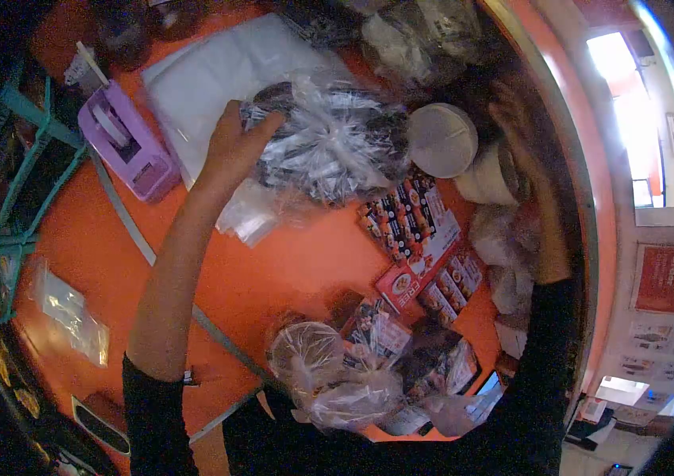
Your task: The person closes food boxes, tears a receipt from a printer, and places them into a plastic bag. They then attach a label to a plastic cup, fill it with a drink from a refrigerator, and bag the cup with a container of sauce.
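My left hand [243, 143] is at the left side of a clear plastic bag with a bunched top [329, 143], its thumb and fingers spread apart against the bag's edge. Dark and whitish contents show through the plastic. At the upper right, my right hand [515, 115] reaches into a dim area beyond a round white lid or tub [441, 140]; its fingers are blurred and what they touch is hidden. Flat clear plastic sheets [218, 67] lie behind the bag, and small clear bags [249, 214] lie below it.
A purple tape dispenser [130, 147] stands at the upper left, beside a teal rack [43, 119]. Printed leaflets [408, 222] lie right of centre. Wrapped bundles [353, 373] sit near my body. More plastic bags [416, 40] are at the back, and a small packet [73, 317] lies left.
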A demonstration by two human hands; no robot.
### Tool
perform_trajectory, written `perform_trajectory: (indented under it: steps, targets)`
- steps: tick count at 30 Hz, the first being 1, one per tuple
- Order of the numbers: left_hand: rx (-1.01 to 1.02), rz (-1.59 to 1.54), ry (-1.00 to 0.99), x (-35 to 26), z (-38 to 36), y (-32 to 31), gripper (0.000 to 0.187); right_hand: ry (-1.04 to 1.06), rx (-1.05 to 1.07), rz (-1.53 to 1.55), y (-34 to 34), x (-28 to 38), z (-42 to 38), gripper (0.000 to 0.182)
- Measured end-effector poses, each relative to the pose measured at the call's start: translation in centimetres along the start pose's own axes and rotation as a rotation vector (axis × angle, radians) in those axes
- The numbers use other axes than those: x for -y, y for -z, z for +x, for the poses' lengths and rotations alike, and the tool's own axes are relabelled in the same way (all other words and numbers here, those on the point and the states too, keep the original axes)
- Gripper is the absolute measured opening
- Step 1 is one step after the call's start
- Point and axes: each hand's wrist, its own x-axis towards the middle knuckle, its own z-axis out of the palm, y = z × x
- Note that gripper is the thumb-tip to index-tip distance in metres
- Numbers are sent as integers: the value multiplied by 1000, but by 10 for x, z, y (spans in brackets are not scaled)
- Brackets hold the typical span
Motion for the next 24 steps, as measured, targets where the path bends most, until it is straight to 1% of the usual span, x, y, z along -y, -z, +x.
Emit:
perform_trajectory:
  steps: [2, 3, 4, 5, 6, 7, 8, 10, 12, 14, 15, 16, 17, 18, 20, 22, 24]
  targets:
    - [-28, 29, 10, 1, -1, -1, 58, 302, 248, -399, -32, 17, -12, 57]
    - [-24, 30, 7, -1, -3, -2, 58, 299, 244, -399, -39, 9, -17, 57]
    - [-3, -27, -2, -3, -4, -1, 57, 270, 139, -500, -53, -5, -19, 57]
    - [13, -82, -10, -6, -5, 1, 57, 266, 83, -544, -61, -33, -13, 57]
    - [-3, -77, -15, -8, -6, 1, 57, 260, 28, -587, -70, -61, -8, 57]
    - [-20, -10, -36, -9, -6, 1, 58, 236, -12, -602, -67, -75, 4, 55]
    - [-42, 63, -53, -8, -6, 2, 60, 203, -34, -596, -56, -79, 12, 54]
    - [-65, 127, -85, 10, 4, -3, 61, 134, -65, -588, -28, -83, 28, 52]
    - [-126, 171, -80, 11, 2, -6, 62, 96, -77, -556, -15, -78, 36, 50]
    - [-34, -48, -14, 11, 6, -3, 58, 54, -70, -526, -8, -68, 34, 48]
    - [-57, -36, -28, 10, 5, 0, 58, 48, -59, -500, -9, -59, 34, 47]
    - [-27, -64, -69, 8, 1, 2, 53, 54, -49, -476, -11, -44, 29, 46]
    - [7, -97, -112, 2, -2, 4, 47, 82, -36, -440, -13, -22, 19, 45]
    - [-4, -99, -125, -6, -6, 9, 47, 123, -22, -397, -17, 6, 7, 44]
    - [-30, -290, -205, -25, -19, 18, 39, 234, 19, -319, -33, 75, -20, 42]
    - [-35, -311, -231, -43, -32, 29, 36, 380, 39, -332, -56, 150, -48, 40]
    - [-55, -320, -267, -60, -44, 45, 34, 513, 6, -398, -62, 213, -74, 39]
